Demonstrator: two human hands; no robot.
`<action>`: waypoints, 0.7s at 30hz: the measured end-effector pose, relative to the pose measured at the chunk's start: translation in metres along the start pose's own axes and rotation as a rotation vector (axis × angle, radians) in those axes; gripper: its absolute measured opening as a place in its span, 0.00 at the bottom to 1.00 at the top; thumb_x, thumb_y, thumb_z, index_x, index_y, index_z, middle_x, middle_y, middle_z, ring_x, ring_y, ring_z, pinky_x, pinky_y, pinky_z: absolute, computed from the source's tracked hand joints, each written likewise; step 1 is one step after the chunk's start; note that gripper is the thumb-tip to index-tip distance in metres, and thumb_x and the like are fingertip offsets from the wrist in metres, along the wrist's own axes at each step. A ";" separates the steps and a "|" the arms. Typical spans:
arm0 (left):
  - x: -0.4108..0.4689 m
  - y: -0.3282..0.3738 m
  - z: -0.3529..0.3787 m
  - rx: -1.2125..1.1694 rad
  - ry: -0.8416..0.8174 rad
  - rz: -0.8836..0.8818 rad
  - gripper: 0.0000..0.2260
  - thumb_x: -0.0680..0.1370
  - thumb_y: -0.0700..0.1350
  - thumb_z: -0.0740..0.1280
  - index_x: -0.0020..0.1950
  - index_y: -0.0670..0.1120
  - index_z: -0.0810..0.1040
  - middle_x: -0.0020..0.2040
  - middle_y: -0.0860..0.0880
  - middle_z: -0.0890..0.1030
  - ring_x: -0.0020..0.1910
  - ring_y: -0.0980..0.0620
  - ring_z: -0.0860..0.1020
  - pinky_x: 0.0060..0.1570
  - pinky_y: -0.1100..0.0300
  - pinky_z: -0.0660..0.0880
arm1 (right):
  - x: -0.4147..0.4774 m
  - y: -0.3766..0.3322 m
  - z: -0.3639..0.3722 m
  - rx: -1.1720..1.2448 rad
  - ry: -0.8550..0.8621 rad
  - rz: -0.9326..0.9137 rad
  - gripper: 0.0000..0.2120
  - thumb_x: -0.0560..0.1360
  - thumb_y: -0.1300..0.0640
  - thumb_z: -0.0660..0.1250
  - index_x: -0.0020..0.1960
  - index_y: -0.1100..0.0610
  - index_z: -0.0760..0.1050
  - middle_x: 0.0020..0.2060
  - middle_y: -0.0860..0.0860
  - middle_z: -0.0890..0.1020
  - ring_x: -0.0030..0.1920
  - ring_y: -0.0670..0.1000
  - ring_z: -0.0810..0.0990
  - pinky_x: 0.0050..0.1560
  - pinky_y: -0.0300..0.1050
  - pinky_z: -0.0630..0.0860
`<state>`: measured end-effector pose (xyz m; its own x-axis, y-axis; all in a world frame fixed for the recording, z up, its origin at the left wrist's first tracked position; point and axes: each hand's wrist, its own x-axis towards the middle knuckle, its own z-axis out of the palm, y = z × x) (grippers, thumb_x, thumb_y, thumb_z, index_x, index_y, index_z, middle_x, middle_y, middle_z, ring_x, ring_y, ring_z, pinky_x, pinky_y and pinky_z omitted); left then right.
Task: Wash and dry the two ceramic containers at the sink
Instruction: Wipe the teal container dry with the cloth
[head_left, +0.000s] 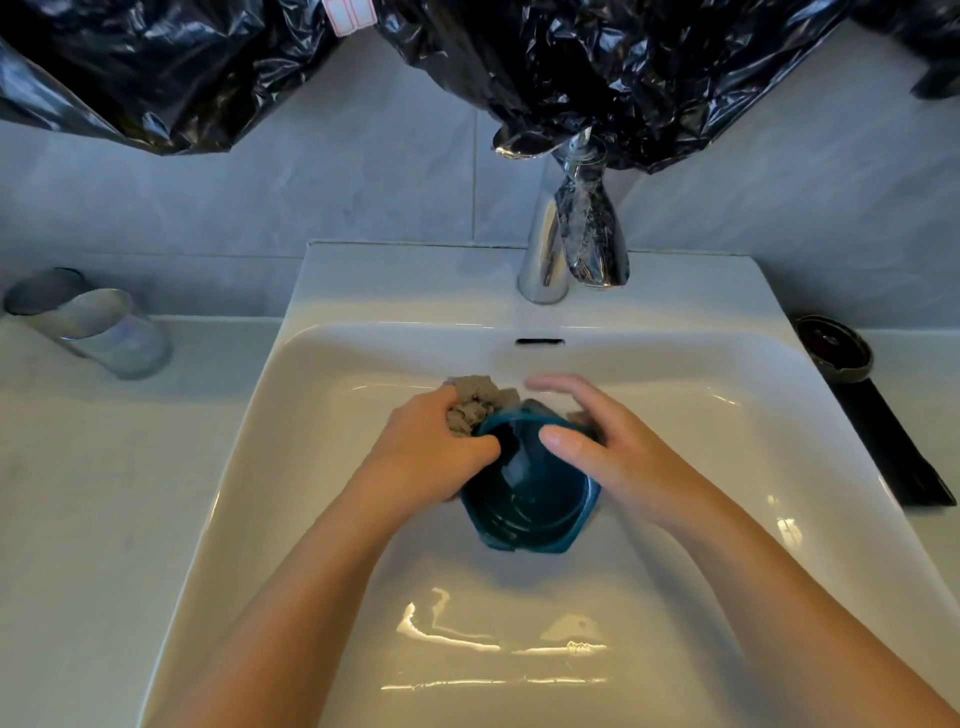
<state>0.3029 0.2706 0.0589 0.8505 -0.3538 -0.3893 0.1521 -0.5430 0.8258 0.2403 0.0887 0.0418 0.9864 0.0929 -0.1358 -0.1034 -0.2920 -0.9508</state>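
A dark teal ceramic container (535, 499) with a hexagonal outline is held over the middle of the white sink basin (363, 597), its opening facing me. My left hand (431, 452) grips its left rim together with a crumpled grey cloth (475, 400), thumb hooked inside. My right hand (597, 447) holds the right rim, thumb over the edge, fingers spread behind it. A second container, dark and round (834, 345), stands on the counter at the right.
A chrome tap (563, 239) rises behind the basin; no water is visible running. A cylindrical glass tumbler (98, 327) stands on the left counter. A black flat object (893, 447) lies along the right counter. Black plastic sheeting (597, 67) hangs overhead.
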 end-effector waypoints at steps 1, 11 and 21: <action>0.000 0.000 0.002 -0.061 0.061 -0.019 0.13 0.73 0.43 0.68 0.56 0.51 0.76 0.48 0.47 0.80 0.43 0.49 0.81 0.33 0.57 0.82 | 0.000 0.001 0.001 0.034 0.056 -0.004 0.26 0.66 0.34 0.64 0.64 0.33 0.68 0.51 0.45 0.81 0.53 0.48 0.83 0.53 0.44 0.81; 0.001 -0.003 0.000 0.088 0.051 0.111 0.10 0.72 0.45 0.69 0.53 0.49 0.77 0.45 0.50 0.81 0.44 0.50 0.81 0.44 0.50 0.81 | 0.002 0.000 0.002 0.059 0.209 -0.067 0.14 0.71 0.52 0.64 0.56 0.41 0.76 0.46 0.41 0.83 0.49 0.44 0.82 0.44 0.39 0.80; 0.002 0.000 0.008 -0.203 0.239 0.002 0.09 0.73 0.40 0.67 0.50 0.52 0.77 0.44 0.48 0.81 0.43 0.48 0.81 0.42 0.49 0.82 | 0.003 0.005 0.003 0.079 0.225 -0.020 0.18 0.70 0.43 0.66 0.59 0.40 0.73 0.48 0.45 0.83 0.51 0.46 0.83 0.47 0.42 0.82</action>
<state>0.3006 0.2641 0.0549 0.9415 -0.1528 -0.3003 0.2270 -0.3710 0.9004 0.2422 0.0907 0.0361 0.9911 -0.1187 -0.0597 -0.0844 -0.2156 -0.9728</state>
